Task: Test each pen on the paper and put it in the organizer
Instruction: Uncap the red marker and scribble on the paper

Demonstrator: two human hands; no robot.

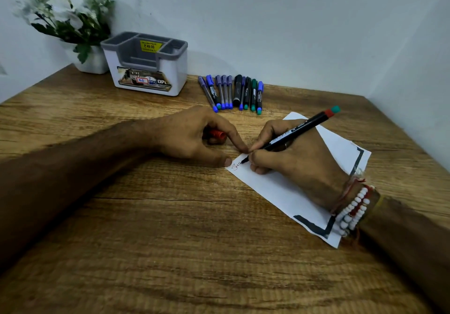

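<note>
the right grip (pixel 292 165) pinches the pen (pixel 299 132) low near its tip on the paper (pixel 275 187), while the left grip (pixel 187 133) curls round its red cap (pixel 218 134), and the pen looks light, stiff and smooth, so hold it low.

Counting ten pens (pixel 230 92) lying side by side in the upper middle, as near as can be told. Counting one more pen (pixel 292 134) at the middle right, making eleven. Seeing one red cap (pixel 218 134), one sheet of paper (pixel 280 187), one organizer (pixel 180 70) and one flower pot (pixel 93 62) at the upper left. Counting two hands, left hand (pixel 192 133), right hand (pixel 299 165), and one table (pixel 170 240).
</note>
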